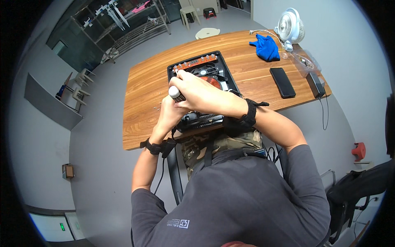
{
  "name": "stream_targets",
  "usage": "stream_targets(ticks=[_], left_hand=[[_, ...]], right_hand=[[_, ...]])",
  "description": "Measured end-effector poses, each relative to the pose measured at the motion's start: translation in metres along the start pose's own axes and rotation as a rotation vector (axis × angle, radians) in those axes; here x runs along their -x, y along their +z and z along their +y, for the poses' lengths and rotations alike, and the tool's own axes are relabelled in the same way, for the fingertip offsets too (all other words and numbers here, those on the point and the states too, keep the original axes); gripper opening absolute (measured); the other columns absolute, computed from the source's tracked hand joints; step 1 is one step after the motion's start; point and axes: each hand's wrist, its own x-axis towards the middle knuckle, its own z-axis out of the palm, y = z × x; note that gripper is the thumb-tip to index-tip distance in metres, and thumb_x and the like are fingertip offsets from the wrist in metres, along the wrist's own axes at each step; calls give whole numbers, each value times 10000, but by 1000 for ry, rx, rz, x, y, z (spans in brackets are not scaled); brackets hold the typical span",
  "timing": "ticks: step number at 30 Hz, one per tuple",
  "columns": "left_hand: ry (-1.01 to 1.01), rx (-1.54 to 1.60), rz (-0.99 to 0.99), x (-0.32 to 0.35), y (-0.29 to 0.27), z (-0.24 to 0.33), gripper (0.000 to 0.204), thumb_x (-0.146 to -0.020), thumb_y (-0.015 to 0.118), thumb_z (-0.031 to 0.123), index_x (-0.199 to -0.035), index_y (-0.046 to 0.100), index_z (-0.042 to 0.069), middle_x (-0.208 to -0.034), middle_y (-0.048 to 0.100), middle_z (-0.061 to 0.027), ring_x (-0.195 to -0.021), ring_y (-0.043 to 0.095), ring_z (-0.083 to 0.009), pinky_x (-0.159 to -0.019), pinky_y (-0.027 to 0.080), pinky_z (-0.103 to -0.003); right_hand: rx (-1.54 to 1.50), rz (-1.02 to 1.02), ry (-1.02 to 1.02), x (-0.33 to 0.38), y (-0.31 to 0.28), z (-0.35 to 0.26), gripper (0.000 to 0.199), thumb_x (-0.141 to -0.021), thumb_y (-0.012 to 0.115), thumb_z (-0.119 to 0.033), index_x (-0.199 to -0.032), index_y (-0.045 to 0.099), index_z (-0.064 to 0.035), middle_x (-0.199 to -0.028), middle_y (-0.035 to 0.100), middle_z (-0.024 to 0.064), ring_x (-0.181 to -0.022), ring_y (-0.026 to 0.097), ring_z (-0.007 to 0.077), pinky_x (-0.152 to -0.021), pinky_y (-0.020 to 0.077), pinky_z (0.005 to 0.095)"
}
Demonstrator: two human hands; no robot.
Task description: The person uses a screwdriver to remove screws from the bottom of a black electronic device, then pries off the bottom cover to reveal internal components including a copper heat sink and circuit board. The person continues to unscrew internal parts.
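Observation:
My right hand (198, 94) is closed around a screwdriver (177, 94) with a white-capped, black-patterned handle, whose butt end sticks up between my hands. Its shaft and tip are hidden. Directly below and touching it, my left hand (167, 112) is also closed, its fingers mostly covered by the right. Both are over an opened induction cooker, its black housing (231, 77) lying on the table in front of me. Inside it I see a copper-coloured coil (212, 82), partly under my right forearm, and an orange circuit board (196, 62) along the far edge.
The wooden table (142, 92) carries small loose pieces left of the housing. To the right lie a black phone (282, 82), a blue cloth (266, 48), a black box-shaped adapter (315, 85) with a cable, a clear plastic container (305, 61) and a white fan (290, 27).

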Motion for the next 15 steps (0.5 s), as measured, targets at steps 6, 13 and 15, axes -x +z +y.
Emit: stream_targets(ticks=[6, 13, 15], left_hand=[[-106, 166, -127, 4, -7, -17, 243, -833, 784, 68, -1011, 655, -33, -910, 695, -49, -853, 643, -106, -727, 533, -282], [45, 2, 91, 3, 3, 4, 317, -786, 810, 48, -1048, 649, -31, -904, 728, -146, -847, 711, -226, -745, 561, -370], [13, 3, 76, -1, 4, 7, 315, -777, 815, 40, -1035, 647, -29, -900, 722, -142, -837, 707, -224, -741, 558, -365]], right_hand=[[-105, -89, 25, -3, -11, 3, 381, -849, 666, -36, -1211, 559, 12, -1063, 658, 219, -1006, 654, 384, -862, 520, 455], [37, -27, 13, 1, 0, -2, 442, -787, 813, -153, -1095, 538, 5, -1091, 528, 187, -1075, 560, 377, -904, 480, 444], [-12, -25, 19, 1, -2, 2, 413, -798, 793, -128, -1097, 538, 1, -1074, 545, 190, -1057, 571, 376, -906, 479, 444]])
